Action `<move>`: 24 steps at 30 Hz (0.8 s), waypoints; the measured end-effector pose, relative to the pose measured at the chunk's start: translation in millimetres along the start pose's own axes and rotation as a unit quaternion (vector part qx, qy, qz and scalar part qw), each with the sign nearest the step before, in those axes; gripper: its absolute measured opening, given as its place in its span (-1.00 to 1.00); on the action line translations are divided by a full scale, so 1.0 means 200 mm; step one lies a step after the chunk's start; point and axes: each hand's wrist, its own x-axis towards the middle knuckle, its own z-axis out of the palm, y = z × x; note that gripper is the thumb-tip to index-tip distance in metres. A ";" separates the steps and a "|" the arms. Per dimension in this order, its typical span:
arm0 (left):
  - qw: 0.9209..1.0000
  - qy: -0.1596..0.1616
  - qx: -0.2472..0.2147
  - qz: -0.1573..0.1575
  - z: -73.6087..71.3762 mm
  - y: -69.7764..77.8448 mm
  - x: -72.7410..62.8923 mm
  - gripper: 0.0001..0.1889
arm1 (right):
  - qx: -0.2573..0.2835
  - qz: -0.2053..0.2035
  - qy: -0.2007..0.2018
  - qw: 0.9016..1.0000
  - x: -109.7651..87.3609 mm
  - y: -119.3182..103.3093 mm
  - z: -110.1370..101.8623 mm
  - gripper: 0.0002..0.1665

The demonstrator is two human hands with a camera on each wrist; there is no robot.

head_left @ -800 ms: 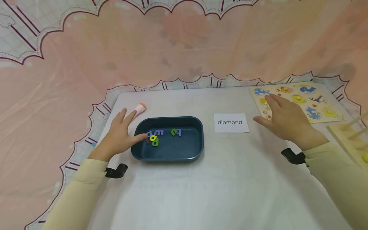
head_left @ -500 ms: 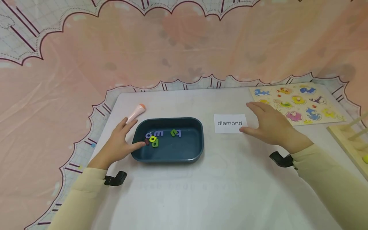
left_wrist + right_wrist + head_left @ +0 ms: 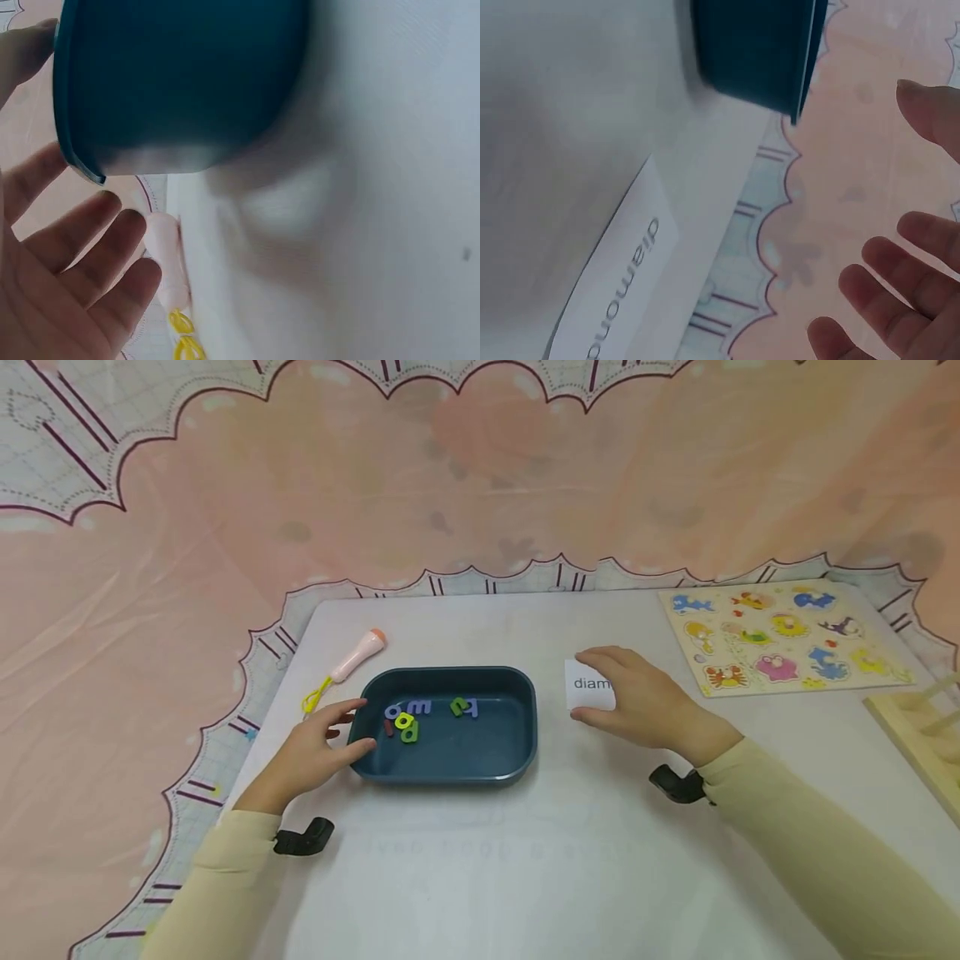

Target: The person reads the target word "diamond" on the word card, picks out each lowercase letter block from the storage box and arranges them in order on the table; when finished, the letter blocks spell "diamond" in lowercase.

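A dark blue tray (image 3: 480, 768) stands on the white table, with several small coloured plastic letters inside, such as a purple m (image 3: 418, 707) and a green n (image 3: 458, 707). At its left end is my left hand (image 3: 303, 760), thumb and forefinger right at the rim, the other fingers spread loosely below it in the left wrist view. My right hand (image 3: 645, 702) hovers over a white card (image 3: 588, 685) printed "diamond", hiding its right half in the head view. Its thumb and fingers are apart, and nothing lies between them in the right wrist view.
Behind my left hand lies a pink pen-like stick (image 3: 358, 656) with a yellow cord (image 3: 315, 695). A wooden animal puzzle board (image 3: 757, 647) lies at the back right. Closer on the right edge stands a wooden frame with pegs (image 3: 907, 735).
My right hand has moved left from over the puzzle board to over the card. My left hand has drawn lower, its fingers coming in to the tray's left rim and uncovering the pink stick's cord.
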 end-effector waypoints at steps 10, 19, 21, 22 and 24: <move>0.999 -0.013 -0.021 -0.024 0.05 -0.04 -0.02 -0.25 | 0.018 -0.061 -0.025 0.998 0.13 -0.16 0.09 -0.11; 0.999 -0.008 -0.016 -0.041 0.07 -0.01 -0.05 -0.23 | 0.023 -0.109 -0.046 0.993 0.22 -0.30 0.17 -0.14; 0.999 -0.006 -0.018 -0.041 0.08 -0.01 -0.05 -0.23 | 0.024 -0.118 -0.052 0.991 0.23 -0.33 0.19 -0.15; 0.999 -0.004 -0.019 -0.040 0.09 -0.01 -0.06 -0.23 | 0.024 -0.122 -0.055 0.991 0.23 -0.35 0.21 -0.15; 0.999 -0.001 -0.019 -0.035 0.10 -0.01 -0.06 -0.23 | 0.023 -0.126 -0.065 0.990 0.24 -0.37 0.23 -0.16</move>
